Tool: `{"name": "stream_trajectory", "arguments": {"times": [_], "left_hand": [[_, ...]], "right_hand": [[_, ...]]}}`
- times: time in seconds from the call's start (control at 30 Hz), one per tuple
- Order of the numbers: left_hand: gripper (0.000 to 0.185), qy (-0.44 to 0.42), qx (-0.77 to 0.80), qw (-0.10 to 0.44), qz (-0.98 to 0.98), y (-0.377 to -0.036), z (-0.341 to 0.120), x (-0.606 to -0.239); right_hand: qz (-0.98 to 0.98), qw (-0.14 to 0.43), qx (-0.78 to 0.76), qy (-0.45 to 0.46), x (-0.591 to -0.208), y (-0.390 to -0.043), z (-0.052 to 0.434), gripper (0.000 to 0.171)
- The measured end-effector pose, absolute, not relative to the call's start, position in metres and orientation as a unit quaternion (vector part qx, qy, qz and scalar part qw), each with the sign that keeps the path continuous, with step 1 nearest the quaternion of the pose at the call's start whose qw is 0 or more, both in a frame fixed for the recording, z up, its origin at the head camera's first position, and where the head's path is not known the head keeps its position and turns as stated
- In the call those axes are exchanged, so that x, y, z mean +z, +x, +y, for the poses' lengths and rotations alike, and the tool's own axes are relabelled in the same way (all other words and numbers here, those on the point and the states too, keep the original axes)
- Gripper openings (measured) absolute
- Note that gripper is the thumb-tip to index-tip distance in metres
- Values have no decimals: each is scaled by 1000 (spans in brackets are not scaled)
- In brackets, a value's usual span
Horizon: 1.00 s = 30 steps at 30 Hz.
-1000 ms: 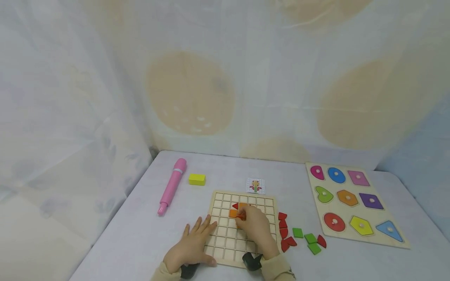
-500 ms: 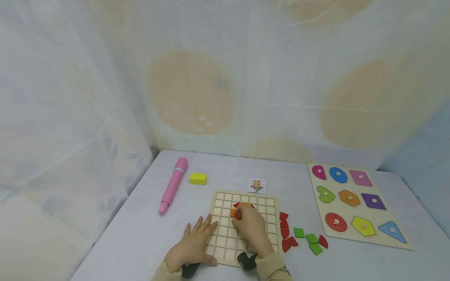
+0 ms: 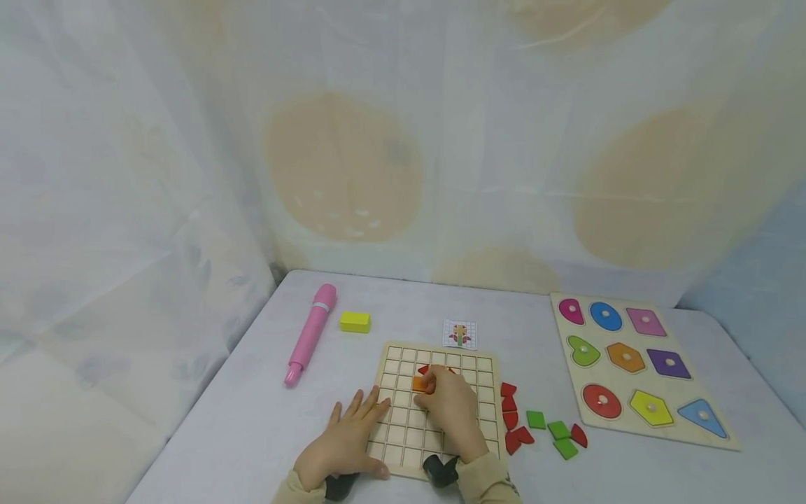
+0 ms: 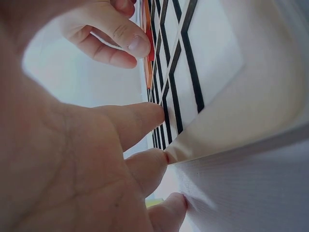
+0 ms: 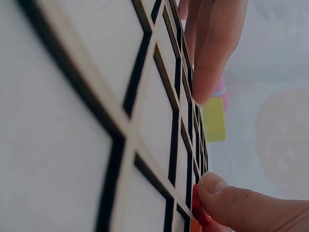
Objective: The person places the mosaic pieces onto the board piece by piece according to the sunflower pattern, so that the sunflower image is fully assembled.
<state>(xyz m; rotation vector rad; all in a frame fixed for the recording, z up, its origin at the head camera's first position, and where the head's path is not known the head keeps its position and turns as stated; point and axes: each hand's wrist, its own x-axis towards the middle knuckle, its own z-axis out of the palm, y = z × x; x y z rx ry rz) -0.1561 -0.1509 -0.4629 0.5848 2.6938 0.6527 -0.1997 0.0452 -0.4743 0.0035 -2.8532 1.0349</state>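
A wooden grid board (image 3: 403,448) lies on the table in front of me. My left hand (image 3: 351,425) rests flat on the board's left edge with its fingers spread (image 4: 140,121). Over the board's middle, my right hand (image 3: 434,388) pinches a small red piece (image 5: 197,205) with curled fingers, down on the grid beside an orange tile (image 3: 418,383). The thumb (image 5: 227,198) presses on that red piece. Two red pieces (image 3: 423,369) sit in the row above, partly hidden by the hand. A small pattern card (image 3: 460,334) lies just beyond the board.
Loose red pieces (image 3: 508,409) and green pieces (image 3: 550,428) lie right of the board. Further right is a peg shape puzzle (image 3: 636,364). A pink pen (image 3: 310,332) and a yellow block (image 3: 355,321) lie at the back left. A curtain surrounds the table.
My right hand has moved a little up and left over the grid with the red piece, closer to the orange tile. The left hand has stayed put.
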Motion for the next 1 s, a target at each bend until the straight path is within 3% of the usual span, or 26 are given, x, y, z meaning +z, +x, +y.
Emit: {"name": "stream_trajectory", "arguments": {"times": [0.5,1.0], "left_hand": [[108,211,226,146,940,-159,-153,-471],[108,212,219,142,942,-159,-153,-471]], "right_hand": [[-940,98,327,1,-474,-199,45,17],[-940,98,327,-1,-472,-198,44,17]]}}
